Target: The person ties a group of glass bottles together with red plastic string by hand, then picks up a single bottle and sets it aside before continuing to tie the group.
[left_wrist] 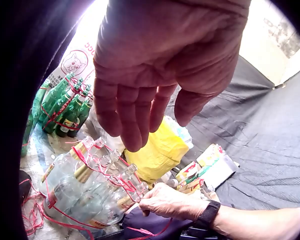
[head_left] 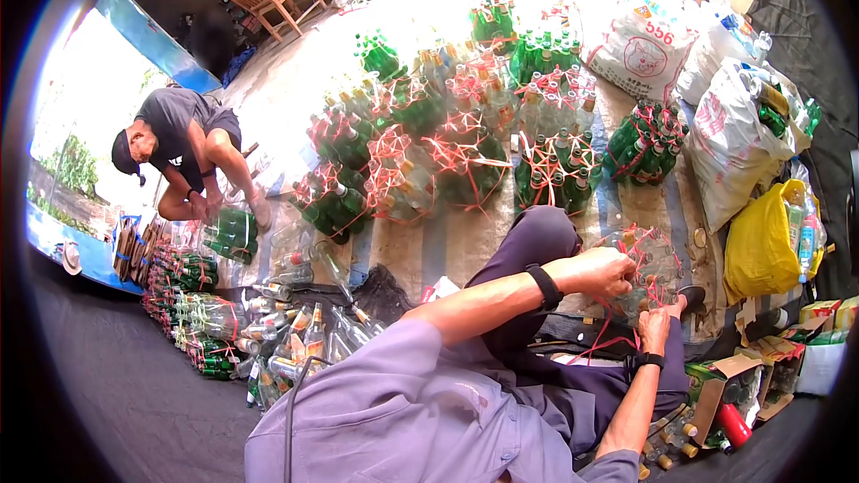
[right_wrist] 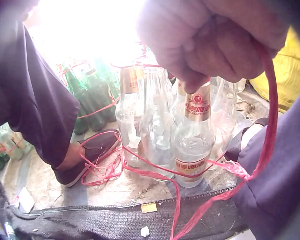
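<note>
Clear glass bottles [right_wrist: 156,127] with gold neck labels stand bundled upright between the person's feet, red plastic string [right_wrist: 270,115] around them. My right hand [right_wrist: 220,42] is curled over the bottle tops and grips the string, which hangs from it in a loop. In the head view that right hand [head_left: 655,329] is at the near side of the bundle. My left hand [left_wrist: 165,75] is above the bundle, palm showing, fingers loosely bent with nothing between them. From the head view, the left hand [head_left: 608,272] is just left of the bottle tops.
Tied bundles of green bottles [head_left: 555,170] and clear bottles stand ahead. White sacks [head_left: 640,49] and a yellow bag [head_left: 761,241] are at the right, with cardboard boxes [head_left: 707,402] nearer. Loose bottles [head_left: 313,340] lie at the left. Another person [head_left: 192,139] crouches over green bottles.
</note>
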A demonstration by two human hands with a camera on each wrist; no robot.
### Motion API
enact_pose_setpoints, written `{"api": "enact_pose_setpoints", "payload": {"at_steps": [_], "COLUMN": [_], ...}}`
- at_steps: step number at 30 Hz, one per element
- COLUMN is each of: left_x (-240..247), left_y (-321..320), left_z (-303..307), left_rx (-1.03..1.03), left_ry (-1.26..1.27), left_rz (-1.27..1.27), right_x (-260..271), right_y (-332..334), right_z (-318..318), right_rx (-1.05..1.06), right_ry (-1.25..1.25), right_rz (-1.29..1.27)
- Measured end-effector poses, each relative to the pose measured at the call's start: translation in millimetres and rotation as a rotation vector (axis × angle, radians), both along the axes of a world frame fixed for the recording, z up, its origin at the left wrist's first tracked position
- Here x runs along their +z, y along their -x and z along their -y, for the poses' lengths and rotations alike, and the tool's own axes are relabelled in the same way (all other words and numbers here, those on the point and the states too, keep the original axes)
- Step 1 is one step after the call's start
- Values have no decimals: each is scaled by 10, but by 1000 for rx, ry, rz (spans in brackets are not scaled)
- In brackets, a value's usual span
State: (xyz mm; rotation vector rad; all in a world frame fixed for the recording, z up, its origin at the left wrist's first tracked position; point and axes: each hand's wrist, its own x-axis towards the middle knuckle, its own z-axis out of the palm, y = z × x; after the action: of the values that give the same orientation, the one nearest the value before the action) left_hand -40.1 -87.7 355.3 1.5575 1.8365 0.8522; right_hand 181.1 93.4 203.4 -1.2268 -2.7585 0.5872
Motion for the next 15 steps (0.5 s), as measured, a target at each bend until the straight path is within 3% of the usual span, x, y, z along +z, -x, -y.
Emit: {"api": "enact_pose_setpoints", "payload": {"at_steps": [15], "left_x": [-8], "left_y": [-6], "left_z": [1], "left_rx": [10], "left_ry": [-1], "left_rz": [5], "right_x": [-163], "right_y": [-46], "right_z": [-76], "right_rx": [56], "right_ry": [-48], "right_rz": [-4]}}
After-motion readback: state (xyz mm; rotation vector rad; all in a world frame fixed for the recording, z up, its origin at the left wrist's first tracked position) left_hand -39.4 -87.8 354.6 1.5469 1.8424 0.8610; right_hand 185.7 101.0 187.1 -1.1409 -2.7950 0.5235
